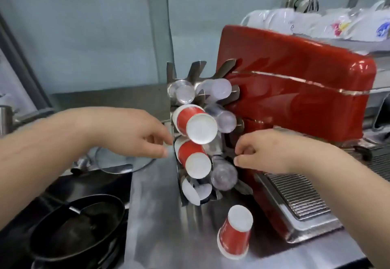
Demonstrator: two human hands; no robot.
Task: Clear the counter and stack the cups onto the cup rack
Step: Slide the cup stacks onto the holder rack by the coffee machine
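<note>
Both hands are up at the cup rack point(202, 133) now, one on each side, and it reads like a steadying or squaring-up move rather than a grab for a cup. Left hand point(135, 133) sits at the rack's left edge, fingers loosely curled with the tips at the metal next to the lower red paper cup stack point(193, 159); whether it pinches the frame or just touches it, I cannot tell. Right hand point(268, 152) is curled in at the right edge, fingertips tucked against the metal arms beside a clear plastic cup stack point(223, 175), and again the blur hides whether anything is actually clamped. Look at that rack: an upper red paper cup stack point(195, 124) lies on its side, white bases pointing out at us, with more clear plastic cups point(183, 93) in the slots above, and something white sits in the bottom slot, too smeared to name. One job is plainly left: a lone red paper cup point(235, 231) stands upside down and tilted on the steel counter point(160, 216), well in front of the rack and near the red espresso machine point(295, 100). That's the one to collect next, I'd judge, and it should slide onto a red stack. Off to the left, a black frying pan point(78, 224) sits on the stove.
</note>
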